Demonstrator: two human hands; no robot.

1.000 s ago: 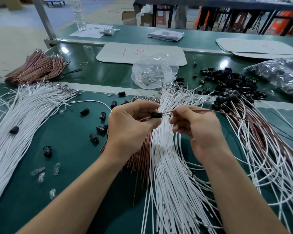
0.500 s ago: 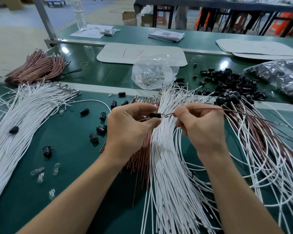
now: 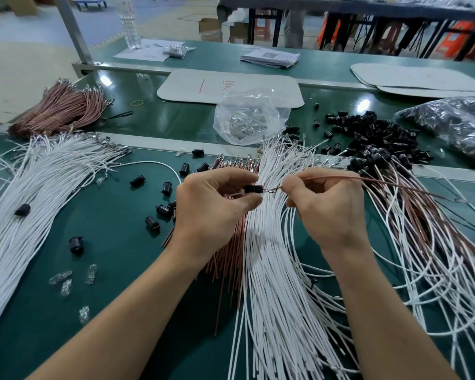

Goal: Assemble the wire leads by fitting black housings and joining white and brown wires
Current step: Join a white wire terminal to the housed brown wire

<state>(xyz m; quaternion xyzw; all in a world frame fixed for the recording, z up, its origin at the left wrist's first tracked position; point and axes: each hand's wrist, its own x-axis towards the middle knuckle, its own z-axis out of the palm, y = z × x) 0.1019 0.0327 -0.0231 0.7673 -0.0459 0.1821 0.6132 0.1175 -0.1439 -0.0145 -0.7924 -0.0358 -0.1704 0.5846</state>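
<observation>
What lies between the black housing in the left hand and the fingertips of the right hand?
Head view: the metal terminal of the brown wire, its tip at the black housing, above white wires.

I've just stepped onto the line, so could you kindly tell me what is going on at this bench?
A person is assembling wire leads by hand. The left hand pinches a black housing. The right hand pinches a brown wire just behind its metal terminal, whose tip is at the housing's opening, not yet fully in. Below the hands, white wires lie on the green bench. A pile of loose housings sits further back on the right, with a clear bag to its left.
</observation>
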